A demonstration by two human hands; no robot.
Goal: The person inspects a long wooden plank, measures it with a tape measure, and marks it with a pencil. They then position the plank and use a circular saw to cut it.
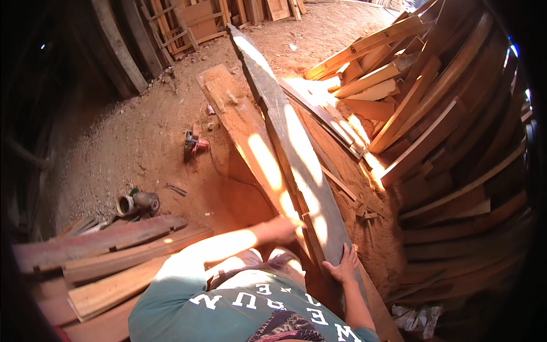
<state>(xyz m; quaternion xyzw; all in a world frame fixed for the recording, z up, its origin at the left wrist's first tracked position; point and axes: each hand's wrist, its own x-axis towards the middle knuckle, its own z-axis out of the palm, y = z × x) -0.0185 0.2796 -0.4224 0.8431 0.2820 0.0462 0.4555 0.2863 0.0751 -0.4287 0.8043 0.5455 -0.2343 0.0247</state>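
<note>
A long, weathered grey plank (302, 148) stretches away from my body, its left edge dark and rough. My right hand (345, 264) rests on the near part of its top face, fingers apart. Close to the plank's left edge, my left hand (283, 229) is closed. Whatever is in its fingers, if anything, is too small and blurred to make out. Beneath and left of the plank lies a browner board (245, 125) sprinkled with sawdust. Bright patches of sunlight fall across both pieces.
A red and black power tool (195, 144) lies on the dusty ground, with a cord near it. Boards (119, 245) are stacked at lower left, beside a rounded metal part (145, 201). Piled timber (433, 125) fills the right side. Wooden frames (194, 23) lean at the back.
</note>
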